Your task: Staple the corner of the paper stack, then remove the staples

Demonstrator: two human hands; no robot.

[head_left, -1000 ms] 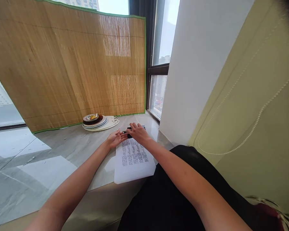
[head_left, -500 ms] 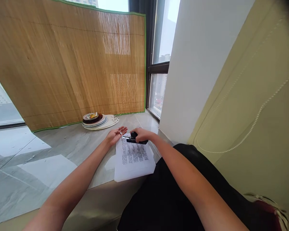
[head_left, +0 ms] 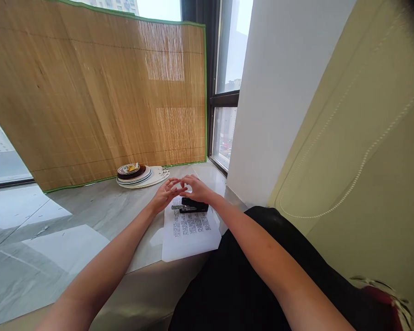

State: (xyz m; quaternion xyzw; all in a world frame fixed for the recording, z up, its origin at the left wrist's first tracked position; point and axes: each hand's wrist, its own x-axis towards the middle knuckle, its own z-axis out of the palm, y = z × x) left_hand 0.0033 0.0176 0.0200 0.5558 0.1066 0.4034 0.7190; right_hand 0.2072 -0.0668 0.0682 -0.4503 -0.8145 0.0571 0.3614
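Observation:
A black stapler (head_left: 195, 206), its metal tray pointing left, lies on a printed sheet of paper (head_left: 189, 246). My left hand (head_left: 163, 195) is turned palm up at the sheet's far left corner, fingers stretched and apart. Just above the stapler is my right hand (head_left: 195, 188), no longer around it. The fingertips of my right hand are bent in a pinch and meet those of my left hand. Anything small between them is too fine to make out.
The pale marble-look sill (head_left: 103, 207) carries a stack of plates (head_left: 134, 177) beyond my left hand. Behind them stands a bamboo blind (head_left: 99, 101) with green edging. A white wall corner (head_left: 279, 92) rises on the right, where a bead chain (head_left: 361, 170) hangs.
My right hand has let go of the stapler, which now rests on the paper, and has moved up and left to my left hand. The left hand's fingers now meet the right's.

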